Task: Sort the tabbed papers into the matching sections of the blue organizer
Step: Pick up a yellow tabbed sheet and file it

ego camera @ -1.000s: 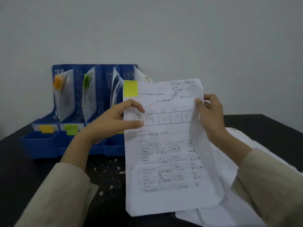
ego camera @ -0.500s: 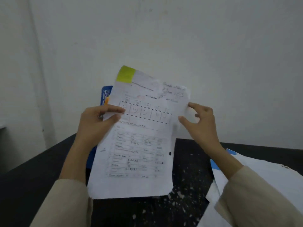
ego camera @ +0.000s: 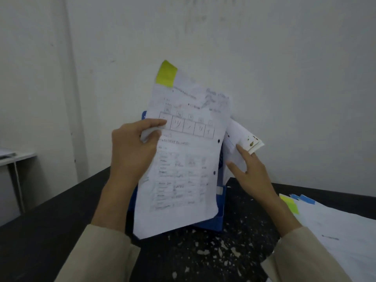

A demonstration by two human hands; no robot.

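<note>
1. The right hand (ego camera: 251,171) has let go of the sheet (ego camera: 183,159); half a second ago it pinched the sheet's right edge. Now the left hand (ego camera: 134,149) alone carries the sheet, thumb on the front and fingers curled behind the left edge.
2. The right hand has gone to the filed papers (ego camera: 242,143) standing in the organizer (ego camera: 220,202), just right of the sheet. Its fingers are straight and spread, touching and seemingly parting those papers; it holds nothing.
3. I judge this as opening a section so the sheet can drop in. The green tab (ego camera: 166,73) sits well above the left grip, at the sheet's top corner, so the matching section should be the green one; its label is hidden behind the sheet.
4. The left wrist is raised and the sheet leans to the right, its lower half covering most of the organizer below the grip.
5. The unsorted pile (ego camera: 335,226) lies on the table (ego camera: 40,231), down and right of the right hand, well apart from it.
</note>
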